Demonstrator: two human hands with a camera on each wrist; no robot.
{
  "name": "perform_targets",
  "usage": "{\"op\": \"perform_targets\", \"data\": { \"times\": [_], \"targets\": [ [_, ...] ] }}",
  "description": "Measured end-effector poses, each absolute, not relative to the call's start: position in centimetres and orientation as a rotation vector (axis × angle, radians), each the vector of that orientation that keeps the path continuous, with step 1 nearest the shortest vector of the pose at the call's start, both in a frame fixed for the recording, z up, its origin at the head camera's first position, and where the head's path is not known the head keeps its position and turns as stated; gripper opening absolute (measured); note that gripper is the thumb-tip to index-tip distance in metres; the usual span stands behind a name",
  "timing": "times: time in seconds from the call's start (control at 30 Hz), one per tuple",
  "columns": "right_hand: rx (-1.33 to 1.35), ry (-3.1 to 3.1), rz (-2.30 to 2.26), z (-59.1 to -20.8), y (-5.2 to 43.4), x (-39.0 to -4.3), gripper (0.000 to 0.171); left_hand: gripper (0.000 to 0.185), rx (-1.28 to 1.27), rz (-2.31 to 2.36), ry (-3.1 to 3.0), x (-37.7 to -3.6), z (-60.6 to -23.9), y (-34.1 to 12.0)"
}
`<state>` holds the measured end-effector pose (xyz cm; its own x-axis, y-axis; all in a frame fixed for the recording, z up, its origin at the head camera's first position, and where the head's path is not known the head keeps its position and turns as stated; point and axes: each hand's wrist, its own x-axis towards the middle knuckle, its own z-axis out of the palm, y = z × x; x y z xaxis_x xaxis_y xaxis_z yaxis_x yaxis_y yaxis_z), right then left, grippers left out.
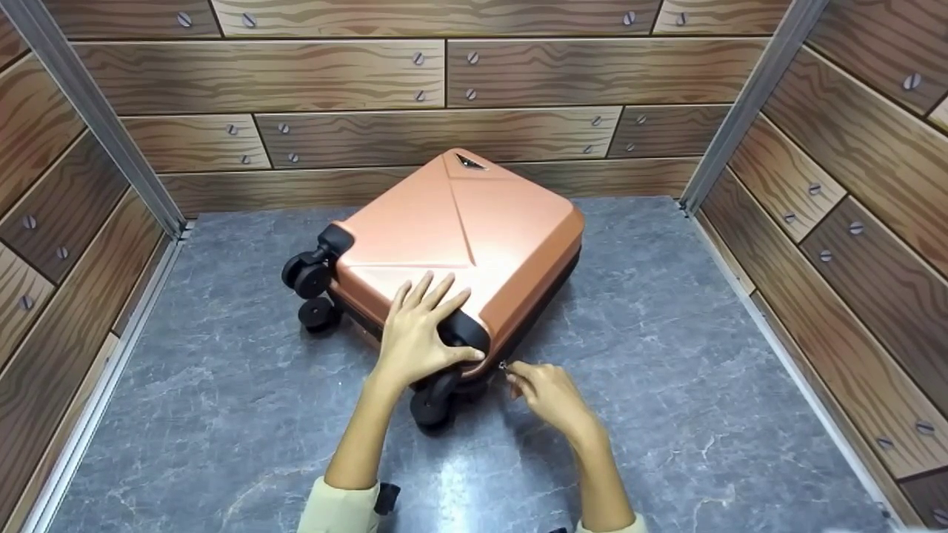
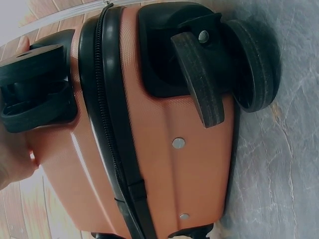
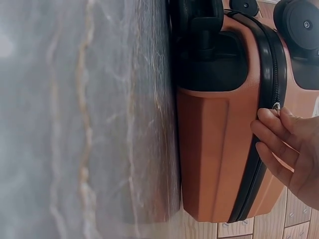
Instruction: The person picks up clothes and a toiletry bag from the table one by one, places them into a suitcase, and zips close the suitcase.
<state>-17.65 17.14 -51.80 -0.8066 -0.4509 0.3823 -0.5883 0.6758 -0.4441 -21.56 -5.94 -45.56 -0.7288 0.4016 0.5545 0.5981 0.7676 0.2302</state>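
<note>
An orange-pink hard-shell suitcase (image 1: pixel 415 222) lies flat on the floor, one wheeled corner toward me. My left hand (image 1: pixel 418 337) rests on that corner with its fingers spread over the shell and its thumb by the black wheel housing. At the side edge, my right hand (image 1: pixel 548 392) pinches a small metal zipper pull (image 3: pixel 276 106) between thumb and forefinger. In the right wrist view the pull sits on the black zipper (image 3: pixel 274 74) near the corner. The zipper teeth (image 2: pixel 102 99) look closed along the wheel end in the left wrist view.
Black caster wheels (image 1: pixel 307 274) stick out at the suitcase's left and near corners. The grey marbled floor (image 1: pixel 703 370) runs round the suitcase. Wood-plank-patterned walls (image 1: pixel 348 74) stand at the back and both sides, with metal corner posts (image 1: pixel 748 111).
</note>
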Motion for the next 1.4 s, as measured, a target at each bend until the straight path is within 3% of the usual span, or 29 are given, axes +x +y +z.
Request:
{"op": "perform_targets", "data": {
  "times": [1.4],
  "targets": [
    [1.019,-2.691,0.921,-51.5,16.5,-17.6,0.008,0.087,-0.748,-0.545,-2.488,-21.6,-45.4,-6.0]
  ]
}}
